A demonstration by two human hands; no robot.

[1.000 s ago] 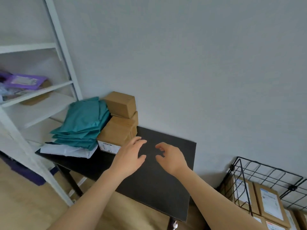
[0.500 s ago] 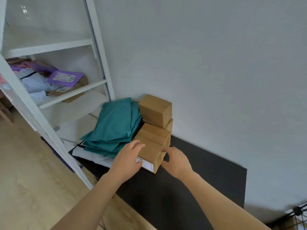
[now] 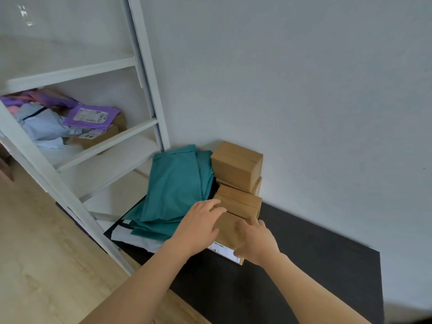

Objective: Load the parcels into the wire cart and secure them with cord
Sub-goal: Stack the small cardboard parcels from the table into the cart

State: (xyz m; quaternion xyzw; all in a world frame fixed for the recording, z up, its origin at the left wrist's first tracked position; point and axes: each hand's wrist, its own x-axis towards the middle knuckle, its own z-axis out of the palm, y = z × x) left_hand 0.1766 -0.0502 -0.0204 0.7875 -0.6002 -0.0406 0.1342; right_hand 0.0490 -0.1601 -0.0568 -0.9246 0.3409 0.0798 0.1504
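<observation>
Both bare forearms reach forward side by side. The left hand (image 3: 198,226) lies palm down with fingers stretched; the right hand (image 3: 256,242) curls its fingers round the cardboard box (image 3: 228,230)

Legend: no text legible. White label (image 3: 224,251) showing on near face of front cardboard box (image 3: 228,226), print blurring out; label (image 3: 88,116) on purple mailer (image 3: 112,112), lying on shelf (image 3: 109,142), likewise unreadable.

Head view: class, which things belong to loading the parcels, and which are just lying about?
Job: front cardboard box, left hand and right hand on it; stacked boxes behind; teal mailer bags.
Lying about: white shelf unit; purple mailer on it; black table.
</observation>
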